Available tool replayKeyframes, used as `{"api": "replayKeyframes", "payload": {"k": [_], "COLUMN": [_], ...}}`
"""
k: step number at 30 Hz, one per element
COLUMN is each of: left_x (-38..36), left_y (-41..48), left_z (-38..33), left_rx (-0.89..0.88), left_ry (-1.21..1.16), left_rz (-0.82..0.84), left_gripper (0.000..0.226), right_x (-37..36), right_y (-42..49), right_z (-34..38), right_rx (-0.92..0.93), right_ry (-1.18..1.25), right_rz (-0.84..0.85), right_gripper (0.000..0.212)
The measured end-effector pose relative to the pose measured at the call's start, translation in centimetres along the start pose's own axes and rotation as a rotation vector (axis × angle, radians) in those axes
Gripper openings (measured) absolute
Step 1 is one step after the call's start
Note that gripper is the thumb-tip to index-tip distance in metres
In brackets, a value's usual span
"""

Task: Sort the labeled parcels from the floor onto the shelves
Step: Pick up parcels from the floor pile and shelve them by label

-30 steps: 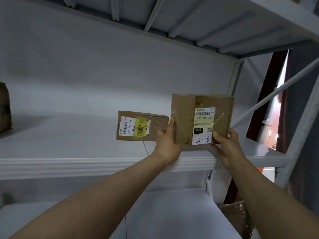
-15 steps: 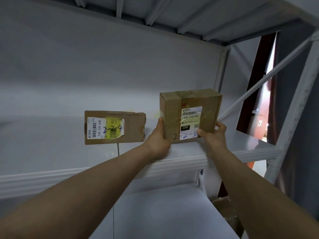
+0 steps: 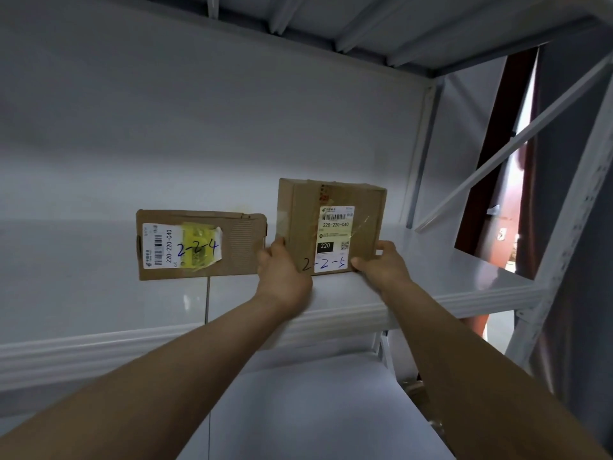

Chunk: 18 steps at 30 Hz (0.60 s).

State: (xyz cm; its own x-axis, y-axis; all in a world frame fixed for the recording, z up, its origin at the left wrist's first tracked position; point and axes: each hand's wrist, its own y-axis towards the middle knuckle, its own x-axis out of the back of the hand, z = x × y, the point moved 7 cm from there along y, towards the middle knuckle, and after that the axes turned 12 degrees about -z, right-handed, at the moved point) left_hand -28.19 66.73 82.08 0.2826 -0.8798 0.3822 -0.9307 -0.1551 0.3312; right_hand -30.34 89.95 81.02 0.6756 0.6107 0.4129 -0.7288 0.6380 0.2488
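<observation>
While you hold the 2-2-5 box (image 3: pixel 331 224) with both hands, you are at the placing step. The box stands upright on the shelf (image 3: pixel 99 346), just to the right of the 2-2-4 box (image 3: pixel 199 247), with a narrow gap between them. Your left hand (image 3: pixel 282 275) grips the lower left corner, fingers curled round the edge. Your right hand (image 3: pixel 381 265) pinches the lower right corner, thumb on the front face. The bottom edge seems to meet the shelf, but I cannot tell if the full weight rests there.

I judge that the next move calls for you to make sure the box sits flat and then loosen both hands without tipping it. Keep the written face to the front, so the number can be read. Take care with your left hand, which is very near the 2-2-4 box.

On the white label (image 3: pixel 335 239) of your box I read "220-220-C40", a black block with "220", a small QR code and a barcode on top. The green logo text is too small to read. "2-2-5" is handwritten across the lower part. The 2-2-4 box shows a barcode, the same "220-220-C40" turned sideways, and "2-2-4" in blue over a yellow sticker (image 3: pixel 195 244).
</observation>
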Motion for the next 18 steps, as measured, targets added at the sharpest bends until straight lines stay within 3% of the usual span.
{"api": "replayKeyframes", "payload": {"k": [5, 11, 18], "left_x": [1.2, 1.1, 1.3], "left_y": [-0.5, -0.3, -0.1], "left_z": [0.1, 0.6, 1.1], "left_rx": [0.047, 0.081, 0.101], "left_ry": [-0.054, -0.067, -0.002], "left_rz": [-0.092, -0.123, -0.199], "left_gripper": [0.055, 0.052, 0.073], "right_x": [-0.4, 0.0, -0.1], "right_y": [0.5, -0.4, -0.8], "right_z": [-0.3, 0.2, 0.5], "right_rx": [0.092, 0.146, 0.180], "right_ry": [-0.117, -0.128, -0.119], "right_rz": [0.017, 0.010, 0.010], "right_gripper": [0.076, 0.064, 0.051]}}
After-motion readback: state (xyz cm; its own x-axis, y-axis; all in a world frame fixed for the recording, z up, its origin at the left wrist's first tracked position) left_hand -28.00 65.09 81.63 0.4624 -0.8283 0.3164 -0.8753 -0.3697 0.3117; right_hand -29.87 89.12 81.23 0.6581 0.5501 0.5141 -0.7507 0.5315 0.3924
